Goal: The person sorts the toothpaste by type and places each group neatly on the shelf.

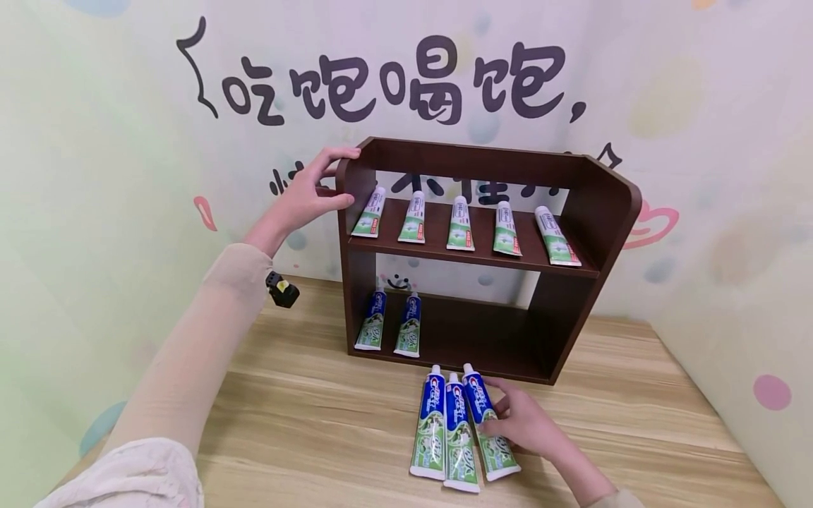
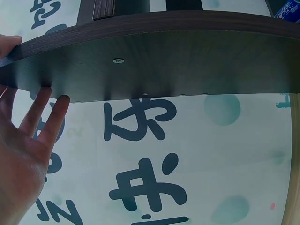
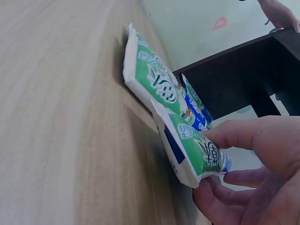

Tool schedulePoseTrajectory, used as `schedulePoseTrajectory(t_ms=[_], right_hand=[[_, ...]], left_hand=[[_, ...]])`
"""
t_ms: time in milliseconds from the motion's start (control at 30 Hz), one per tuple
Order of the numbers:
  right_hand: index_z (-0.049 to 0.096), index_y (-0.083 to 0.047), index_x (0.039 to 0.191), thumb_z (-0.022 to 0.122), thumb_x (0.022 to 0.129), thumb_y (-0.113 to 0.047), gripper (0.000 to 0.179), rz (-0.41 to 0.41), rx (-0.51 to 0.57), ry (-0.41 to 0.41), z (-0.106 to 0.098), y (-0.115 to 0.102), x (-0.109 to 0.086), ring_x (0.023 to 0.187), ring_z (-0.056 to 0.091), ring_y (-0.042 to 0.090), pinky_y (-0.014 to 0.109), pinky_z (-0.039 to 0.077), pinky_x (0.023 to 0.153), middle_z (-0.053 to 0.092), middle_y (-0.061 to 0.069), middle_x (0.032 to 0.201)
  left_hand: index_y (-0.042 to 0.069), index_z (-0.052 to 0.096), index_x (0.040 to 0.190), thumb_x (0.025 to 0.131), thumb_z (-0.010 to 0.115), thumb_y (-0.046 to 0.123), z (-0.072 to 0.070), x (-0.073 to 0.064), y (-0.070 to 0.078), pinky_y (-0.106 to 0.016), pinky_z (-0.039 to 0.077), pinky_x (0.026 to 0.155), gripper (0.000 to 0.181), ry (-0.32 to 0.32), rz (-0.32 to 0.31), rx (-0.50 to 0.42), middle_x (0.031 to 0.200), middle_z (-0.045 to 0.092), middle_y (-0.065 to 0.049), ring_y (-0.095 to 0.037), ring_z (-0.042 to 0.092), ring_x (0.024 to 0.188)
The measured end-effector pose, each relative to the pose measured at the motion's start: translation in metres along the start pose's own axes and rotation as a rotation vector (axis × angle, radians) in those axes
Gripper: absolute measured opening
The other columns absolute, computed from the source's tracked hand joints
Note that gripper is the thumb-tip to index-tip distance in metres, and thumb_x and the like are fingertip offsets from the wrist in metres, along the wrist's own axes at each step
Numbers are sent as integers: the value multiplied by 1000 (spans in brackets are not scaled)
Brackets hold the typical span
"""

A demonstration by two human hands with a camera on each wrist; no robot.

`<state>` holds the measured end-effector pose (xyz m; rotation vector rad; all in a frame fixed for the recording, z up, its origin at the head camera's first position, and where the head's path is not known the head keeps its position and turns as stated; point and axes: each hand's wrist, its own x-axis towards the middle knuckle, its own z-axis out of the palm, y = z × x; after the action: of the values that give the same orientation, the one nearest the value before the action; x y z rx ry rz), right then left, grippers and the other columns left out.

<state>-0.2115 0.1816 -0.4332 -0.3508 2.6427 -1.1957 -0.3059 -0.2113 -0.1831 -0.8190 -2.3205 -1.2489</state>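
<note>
A dark brown two-tier shelf [image 1: 483, 317] stands on the table. My left hand [image 1: 311, 194] grips its upper left side panel; the left wrist view shows fingers [image 2: 54, 119] against the panel's outer face. On the table before the shelf, three blue-and-green toothpaste tubes lie side by side, caps toward the shelf. My right hand [image 1: 524, 423] pinches the right tube [image 1: 489, 430] between thumb and fingers; in the right wrist view its crimped end is tilted off the wood. Beside it lie the middle tube [image 1: 459, 430] and the left tube [image 1: 430, 423].
Several white-and-green tubes [image 1: 460, 224] lie in a row on the upper tier. Two blue-and-green tubes [image 1: 409, 324] rest at the lower tier's left. A small black object [image 1: 282, 291] is left of the shelf. A printed wall [image 1: 273, 42] rises behind.
</note>
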Motion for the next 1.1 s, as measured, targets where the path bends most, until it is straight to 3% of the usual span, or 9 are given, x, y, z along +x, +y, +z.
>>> schedulePoseTrajectory(t_ms=[400, 1100], right_hand=[[48, -6, 140, 83, 73, -6, 76, 9, 32, 68, -6, -16, 3, 82, 63, 19, 33, 58, 69, 67, 11, 94], [45, -10, 143, 80, 78, -13, 74, 17, 42, 170, -14, -24, 25, 90, 65, 21, 36, 61, 74, 67, 17, 110]], left_hand=[[7, 41, 143, 90, 64, 2, 0, -1, 3, -50, 47, 107, 58, -2, -4, 2, 157, 38, -5, -36, 43, 138], [6, 41, 143, 89, 64, 1, 0, 0, -2, -45, 49, 104, 59, 1, -8, -12, 158, 37, -5, -35, 45, 137]])
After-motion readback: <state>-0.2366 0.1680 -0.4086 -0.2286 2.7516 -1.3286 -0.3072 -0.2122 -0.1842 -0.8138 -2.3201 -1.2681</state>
